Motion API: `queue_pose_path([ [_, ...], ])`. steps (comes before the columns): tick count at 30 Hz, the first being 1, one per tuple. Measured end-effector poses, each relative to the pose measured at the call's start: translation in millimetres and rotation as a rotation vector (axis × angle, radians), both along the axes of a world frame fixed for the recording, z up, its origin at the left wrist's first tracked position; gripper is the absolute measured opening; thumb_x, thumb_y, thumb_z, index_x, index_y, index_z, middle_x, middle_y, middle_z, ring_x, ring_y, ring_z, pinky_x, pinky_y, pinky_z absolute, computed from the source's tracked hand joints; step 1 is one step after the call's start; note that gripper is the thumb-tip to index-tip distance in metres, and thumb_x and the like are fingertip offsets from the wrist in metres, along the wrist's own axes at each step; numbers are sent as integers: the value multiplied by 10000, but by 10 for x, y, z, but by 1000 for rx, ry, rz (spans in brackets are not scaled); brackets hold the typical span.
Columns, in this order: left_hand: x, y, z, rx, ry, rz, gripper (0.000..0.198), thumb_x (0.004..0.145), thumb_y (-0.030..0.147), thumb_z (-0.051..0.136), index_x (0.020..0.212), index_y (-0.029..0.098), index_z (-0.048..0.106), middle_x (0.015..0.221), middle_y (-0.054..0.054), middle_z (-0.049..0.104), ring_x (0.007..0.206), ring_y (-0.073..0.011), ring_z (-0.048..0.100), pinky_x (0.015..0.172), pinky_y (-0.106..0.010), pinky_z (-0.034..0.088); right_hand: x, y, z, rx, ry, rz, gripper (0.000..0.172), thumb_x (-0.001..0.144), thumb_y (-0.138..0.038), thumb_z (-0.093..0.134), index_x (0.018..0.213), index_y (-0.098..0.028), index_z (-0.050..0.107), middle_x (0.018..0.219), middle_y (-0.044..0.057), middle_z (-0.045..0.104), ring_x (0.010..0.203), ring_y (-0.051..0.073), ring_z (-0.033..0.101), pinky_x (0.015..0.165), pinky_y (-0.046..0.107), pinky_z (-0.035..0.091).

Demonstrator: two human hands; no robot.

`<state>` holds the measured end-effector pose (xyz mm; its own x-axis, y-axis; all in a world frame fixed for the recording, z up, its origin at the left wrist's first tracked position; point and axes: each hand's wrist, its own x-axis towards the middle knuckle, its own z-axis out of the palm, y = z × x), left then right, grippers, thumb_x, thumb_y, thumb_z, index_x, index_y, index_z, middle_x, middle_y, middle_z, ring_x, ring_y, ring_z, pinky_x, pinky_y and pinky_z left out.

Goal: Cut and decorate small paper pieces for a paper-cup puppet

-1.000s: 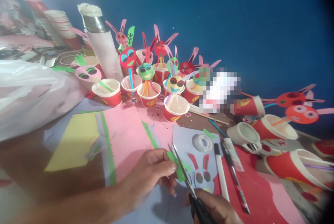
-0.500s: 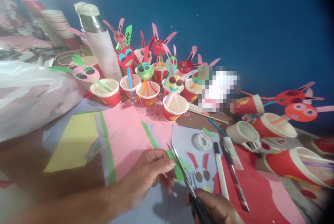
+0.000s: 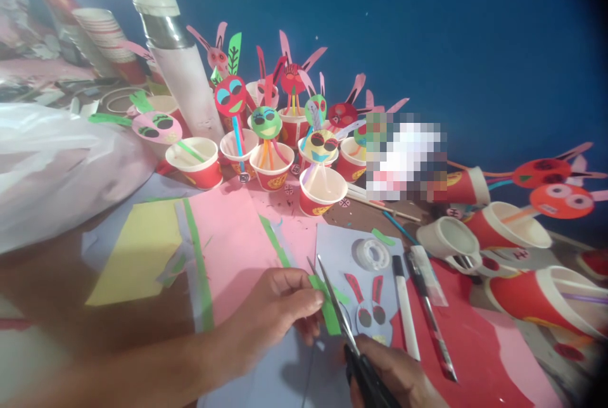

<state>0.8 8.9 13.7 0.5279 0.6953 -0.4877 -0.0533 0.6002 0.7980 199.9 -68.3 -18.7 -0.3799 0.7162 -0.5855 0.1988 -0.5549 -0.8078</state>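
- Scissors [image 3: 351, 339], tips parted a little wider than half a second earlier, angle across a scrap of green paper [image 3: 331, 319] above a worktable of papercraft; the wider gap suggests cutting in progress, with the blades reopening between snips.
- Left hand [image 3: 285, 303] pinches the scrap, thumb against fingers, its grip much as it was a second ago, which appears to keep the paper steady against the blade.
- Right hand [image 3: 399, 370], closed around the black handles, works from the lower edge of the view; exactly how its fingers sit in the loops cannot be told.
- Green paper, held over a pale blue sheet [image 3: 332, 238], lies between thumb and blades; whether any cut has gone through cannot be told.
- Near the hands, a rabbit-eared cut-out [image 3: 372, 327], a tape roll [image 3: 363, 253], a white marker [image 3: 406, 322] and a pen [image 3: 430, 313] show no clear change.
- Beyond, a yellow-faced figure [image 3: 320, 147] tops a red-and-white cup [image 3: 319, 206].
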Motion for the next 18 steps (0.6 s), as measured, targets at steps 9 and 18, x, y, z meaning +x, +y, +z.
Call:
queue_pose_path([
  [9, 1, 3, -21, 21, 10, -16, 226, 750, 319, 595, 627, 130, 594, 559, -20, 602, 519, -118, 550, 548, -234, 426, -27, 145, -131, -325, 18, -94, 509, 772, -612, 545, 573, -150, 620, 468, 2, 491, 481, 128, 472, 483, 229, 407],
  [18, -27, -6, -49, 37, 10, -42, 224, 769, 315, 588, 636, 135, 587, 562, -8, 598, 513, -112, 548, 539, -229, 415, 34, 37, -19, -148, 112, -39, 654, 656, -732, 596, 950, -153, 666, 453, -23, 492, 479, 125, 476, 463, 207, 354],
])
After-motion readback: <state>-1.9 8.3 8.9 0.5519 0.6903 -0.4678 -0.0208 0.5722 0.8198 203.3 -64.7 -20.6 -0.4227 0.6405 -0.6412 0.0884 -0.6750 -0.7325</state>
